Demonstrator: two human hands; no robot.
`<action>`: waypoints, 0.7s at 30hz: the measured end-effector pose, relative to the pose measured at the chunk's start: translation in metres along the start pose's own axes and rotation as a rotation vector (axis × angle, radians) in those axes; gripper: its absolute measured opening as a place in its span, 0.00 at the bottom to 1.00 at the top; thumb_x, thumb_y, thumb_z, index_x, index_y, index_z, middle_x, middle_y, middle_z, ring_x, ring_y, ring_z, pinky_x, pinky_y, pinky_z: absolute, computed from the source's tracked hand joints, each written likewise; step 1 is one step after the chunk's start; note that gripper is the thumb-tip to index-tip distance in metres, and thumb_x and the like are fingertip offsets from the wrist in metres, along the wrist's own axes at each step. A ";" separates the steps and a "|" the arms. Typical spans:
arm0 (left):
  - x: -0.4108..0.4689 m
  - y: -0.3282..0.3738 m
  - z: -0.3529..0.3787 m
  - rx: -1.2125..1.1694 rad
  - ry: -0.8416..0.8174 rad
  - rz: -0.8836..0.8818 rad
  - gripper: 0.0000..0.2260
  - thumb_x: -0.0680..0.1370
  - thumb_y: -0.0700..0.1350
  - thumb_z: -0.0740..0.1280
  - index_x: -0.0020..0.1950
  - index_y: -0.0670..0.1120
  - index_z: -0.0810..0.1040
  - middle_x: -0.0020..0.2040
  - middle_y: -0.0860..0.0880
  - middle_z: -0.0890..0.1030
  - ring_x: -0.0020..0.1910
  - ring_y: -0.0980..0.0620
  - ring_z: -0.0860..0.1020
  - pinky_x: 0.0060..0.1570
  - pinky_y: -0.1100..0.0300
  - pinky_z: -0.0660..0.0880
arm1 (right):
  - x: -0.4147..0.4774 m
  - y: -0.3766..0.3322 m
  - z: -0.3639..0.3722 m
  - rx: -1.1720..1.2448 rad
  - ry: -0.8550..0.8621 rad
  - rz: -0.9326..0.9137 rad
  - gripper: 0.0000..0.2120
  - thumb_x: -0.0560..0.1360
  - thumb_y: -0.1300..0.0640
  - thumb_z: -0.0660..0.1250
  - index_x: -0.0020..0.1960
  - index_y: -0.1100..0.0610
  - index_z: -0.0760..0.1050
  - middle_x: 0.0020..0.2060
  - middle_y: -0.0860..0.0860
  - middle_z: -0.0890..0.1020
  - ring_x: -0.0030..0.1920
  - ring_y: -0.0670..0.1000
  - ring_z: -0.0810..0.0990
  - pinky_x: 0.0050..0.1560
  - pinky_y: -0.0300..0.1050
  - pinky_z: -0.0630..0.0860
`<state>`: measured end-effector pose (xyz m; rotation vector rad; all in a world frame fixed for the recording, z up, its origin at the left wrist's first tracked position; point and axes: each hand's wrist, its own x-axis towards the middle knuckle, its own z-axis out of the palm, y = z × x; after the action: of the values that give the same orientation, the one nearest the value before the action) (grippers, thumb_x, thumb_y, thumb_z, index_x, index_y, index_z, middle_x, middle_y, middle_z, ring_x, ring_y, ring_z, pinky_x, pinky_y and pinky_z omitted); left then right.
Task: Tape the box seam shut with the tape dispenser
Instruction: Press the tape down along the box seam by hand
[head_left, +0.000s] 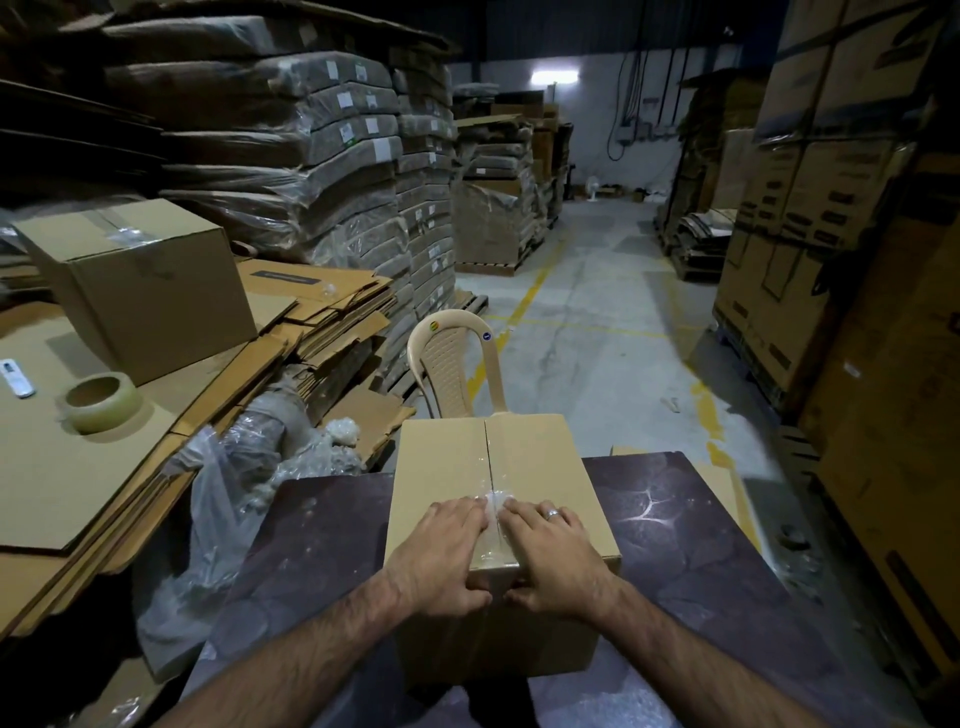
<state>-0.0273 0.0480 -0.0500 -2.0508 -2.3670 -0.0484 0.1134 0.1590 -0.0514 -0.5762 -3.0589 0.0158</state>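
Observation:
A brown cardboard box (540, 457) stands on a dark table (691, 551) right in front of me. Its centre seam (488, 447) runs away from me, with clear tape (496, 496) lying along it. My left hand (441, 551) and my right hand (550, 551) lie flat on the near end of the lid, one on each side of the seam, fingers spread and thumbs hooked over the near edge. Neither hand holds anything. A roll of clear tape (98, 402) sits on flat cardboard to the left. No tape dispenser is in view.
A beige plastic chair (457, 364) stands just behind the box. Stacked flat cardboard (311, 317) and a taped box (140, 280) fill the left. Loose plastic wrap (228, 499) hangs beside the table. Tall pallets of cartons (831, 208) line the right of the aisle.

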 end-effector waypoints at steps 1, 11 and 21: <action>0.001 0.000 -0.001 0.009 -0.013 -0.005 0.41 0.70 0.61 0.68 0.75 0.43 0.55 0.77 0.44 0.55 0.76 0.47 0.54 0.76 0.50 0.51 | 0.001 0.000 -0.003 -0.003 -0.005 0.003 0.44 0.68 0.43 0.70 0.75 0.55 0.52 0.76 0.52 0.56 0.73 0.56 0.59 0.72 0.55 0.55; 0.008 -0.007 0.001 0.019 -0.021 0.005 0.45 0.68 0.63 0.66 0.76 0.41 0.54 0.79 0.45 0.52 0.77 0.48 0.52 0.75 0.50 0.52 | 0.010 0.002 -0.010 -0.009 -0.072 -0.002 0.46 0.67 0.44 0.71 0.76 0.54 0.50 0.77 0.50 0.53 0.74 0.54 0.56 0.70 0.58 0.54; -0.016 -0.006 0.015 -0.133 0.229 0.054 0.26 0.70 0.55 0.72 0.64 0.47 0.71 0.66 0.50 0.75 0.63 0.51 0.71 0.65 0.55 0.70 | -0.005 0.004 0.001 0.153 0.118 -0.031 0.32 0.66 0.48 0.72 0.68 0.49 0.69 0.70 0.46 0.71 0.66 0.52 0.69 0.65 0.49 0.62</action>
<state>-0.0311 0.0313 -0.0658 -2.0356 -2.2245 -0.4270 0.1192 0.1616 -0.0524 -0.5017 -2.9185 0.2061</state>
